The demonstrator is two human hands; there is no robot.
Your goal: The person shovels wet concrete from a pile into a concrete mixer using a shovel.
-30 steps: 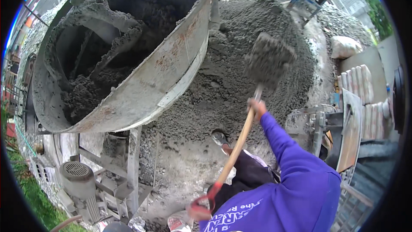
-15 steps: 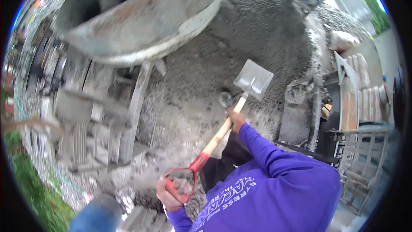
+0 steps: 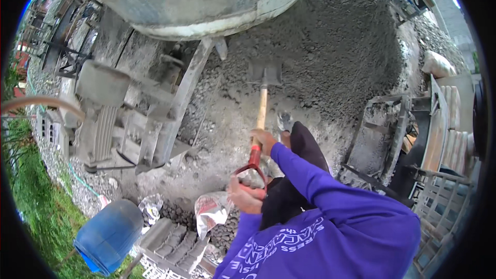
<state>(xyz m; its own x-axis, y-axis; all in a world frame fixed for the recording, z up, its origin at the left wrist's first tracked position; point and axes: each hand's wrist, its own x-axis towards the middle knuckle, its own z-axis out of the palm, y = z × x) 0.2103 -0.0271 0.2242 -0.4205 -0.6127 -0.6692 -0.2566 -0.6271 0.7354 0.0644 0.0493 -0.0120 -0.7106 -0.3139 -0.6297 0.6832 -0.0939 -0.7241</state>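
Note:
A shovel (image 3: 262,107) with a pale wooden shaft and a red D-shaped grip points away from me, in both my hands. My left hand (image 3: 245,196) is closed round the D-grip, low in the view. Further up, my right hand (image 3: 264,140) wraps the shaft just above the red socket. The flat metal blade (image 3: 265,72) lies against the near edge of a dark grey heap (image 3: 341,36) of sandy, gravelly material. Part of the blade blends into that material, so how deep it sits is unclear.
A big mixer drum (image 3: 206,2) stands on a steel frame at the far left, with a block-like machine (image 3: 106,82) beside it. Right of me are a metal trough (image 3: 374,137) and stacked sacks (image 3: 454,150). A blue barrel (image 3: 111,232) and a torn sack (image 3: 213,212) lie near left.
The shovel has swung left, its blade now at the heap's edge. My right hand sits closer to the D-grip than before. The view has shifted, bringing the blue barrel more into sight.

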